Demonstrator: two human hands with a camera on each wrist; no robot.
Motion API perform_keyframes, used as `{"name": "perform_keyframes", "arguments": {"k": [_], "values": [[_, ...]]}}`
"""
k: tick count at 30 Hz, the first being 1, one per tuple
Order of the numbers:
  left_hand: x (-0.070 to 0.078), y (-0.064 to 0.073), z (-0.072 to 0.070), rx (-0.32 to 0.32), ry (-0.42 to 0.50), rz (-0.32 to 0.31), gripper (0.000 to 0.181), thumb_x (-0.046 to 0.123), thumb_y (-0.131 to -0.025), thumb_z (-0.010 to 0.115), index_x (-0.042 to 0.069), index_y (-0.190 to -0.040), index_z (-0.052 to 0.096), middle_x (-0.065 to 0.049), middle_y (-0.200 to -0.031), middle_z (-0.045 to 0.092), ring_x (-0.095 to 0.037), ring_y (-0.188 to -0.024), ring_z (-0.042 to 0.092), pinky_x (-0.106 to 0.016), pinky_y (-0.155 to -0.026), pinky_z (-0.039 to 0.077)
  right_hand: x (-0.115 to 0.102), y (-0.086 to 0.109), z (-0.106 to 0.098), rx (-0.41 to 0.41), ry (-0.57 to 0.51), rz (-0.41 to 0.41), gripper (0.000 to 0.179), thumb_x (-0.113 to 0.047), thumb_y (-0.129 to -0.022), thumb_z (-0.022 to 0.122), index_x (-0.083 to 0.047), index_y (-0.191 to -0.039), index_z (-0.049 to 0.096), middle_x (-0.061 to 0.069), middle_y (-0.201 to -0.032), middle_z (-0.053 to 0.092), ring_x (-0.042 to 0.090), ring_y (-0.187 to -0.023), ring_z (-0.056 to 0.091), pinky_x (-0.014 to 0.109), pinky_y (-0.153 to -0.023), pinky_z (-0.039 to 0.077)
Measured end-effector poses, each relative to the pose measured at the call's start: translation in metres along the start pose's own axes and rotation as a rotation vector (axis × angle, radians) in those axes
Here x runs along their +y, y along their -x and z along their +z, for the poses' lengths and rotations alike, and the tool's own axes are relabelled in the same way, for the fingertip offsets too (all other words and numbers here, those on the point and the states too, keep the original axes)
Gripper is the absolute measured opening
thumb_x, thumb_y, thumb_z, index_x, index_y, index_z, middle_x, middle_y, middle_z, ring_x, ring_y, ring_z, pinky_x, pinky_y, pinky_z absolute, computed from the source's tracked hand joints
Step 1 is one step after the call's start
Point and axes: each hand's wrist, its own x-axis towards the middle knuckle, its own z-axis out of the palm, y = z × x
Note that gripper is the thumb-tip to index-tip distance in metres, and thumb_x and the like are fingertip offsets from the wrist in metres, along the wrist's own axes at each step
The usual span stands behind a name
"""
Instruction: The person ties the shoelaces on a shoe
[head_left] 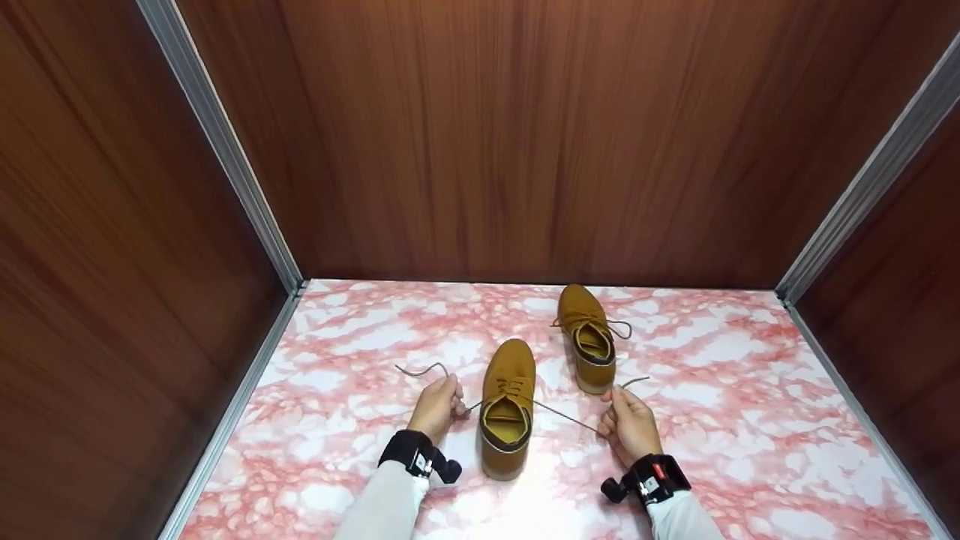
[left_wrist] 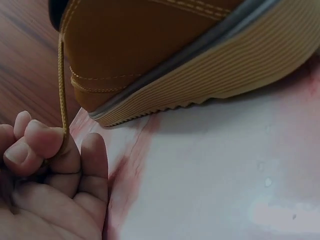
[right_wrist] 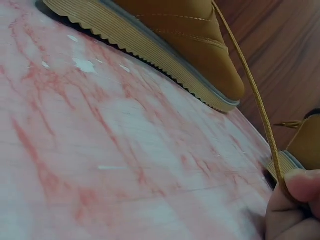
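A tan lace-up shoe stands upright on the table, toe pointing away. Both ends of its thin brown shoelace are drawn out sideways. To the left of the shoe, my left hand pinches one lace end, whose tip curls loose beyond the fingers. My right hand, off to the right, pinches the other end, and the lace runs straight from the shoe to it. In the left wrist view the lace passes down into curled fingers. The right wrist view shows the lace held between thumb and finger.
A matching tan shoe stands farther back on the right, its laces loose at the sides. The table has a red and white marbled top. Brown wood-grain panels with metal edge strips enclose the back and sides.
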Motion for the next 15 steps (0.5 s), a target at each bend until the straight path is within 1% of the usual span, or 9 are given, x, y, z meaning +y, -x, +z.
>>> {"name": "perform_keyframes", "arguments": {"k": [3, 6, 9, 15], "values": [[-0.0008, 0.0015, 0.0011, 0.003, -0.026, 0.006, 0.036, 0.028, -0.114, 0.041, 0.011, -0.083, 0.050, 0.006, -0.060, 0.043, -0.010, -0.060, 0.048, -0.031, -0.071, 0.053, 0.0003, 0.0007, -0.0010, -0.007, -0.013, -0.006, 0.033, -0.030, -0.112, 0.046, -0.007, -0.093, 0.060, -0.007, -0.058, 0.032, 0.010, -0.054, 0.033, 0.023, -0.053, 0.037], [-0.0002, 0.0018, -0.0004, 0.017, -0.037, 0.012, 0.035, 0.025, -0.113, 0.040, 0.010, -0.083, 0.050, 0.005, -0.060, 0.042, -0.010, -0.060, 0.047, -0.030, -0.069, 0.052, 0.0001, -0.0010, 0.0026, -0.015, -0.002, -0.001, 0.033, -0.029, -0.112, 0.047, -0.007, -0.093, 0.061, -0.006, -0.059, 0.033, 0.010, -0.054, 0.034, 0.024, -0.052, 0.039], [-0.0008, 0.0018, -0.0010, 0.021, -0.042, 0.012, 0.035, 0.023, -0.113, 0.040, 0.010, -0.082, 0.050, 0.005, -0.060, 0.043, -0.010, -0.059, 0.047, -0.030, -0.067, 0.051, 0.0016, -0.0029, 0.0046, -0.004, 0.026, 0.006, 0.033, -0.028, -0.112, 0.047, -0.005, -0.093, 0.061, -0.006, -0.059, 0.034, 0.011, -0.053, 0.036, 0.025, -0.051, 0.040], [-0.0012, -0.0003, 0.0036, 0.013, -0.062, 0.011, 0.035, 0.023, -0.113, 0.039, 0.010, -0.083, 0.051, 0.003, -0.061, 0.047, -0.011, -0.058, 0.048, -0.027, -0.056, 0.044, 0.0017, -0.0038, 0.0033, 0.011, 0.048, -0.002, 0.034, -0.028, -0.112, 0.047, -0.004, -0.093, 0.060, -0.007, -0.057, 0.035, 0.009, -0.051, 0.037, 0.024, -0.050, 0.039]]}}
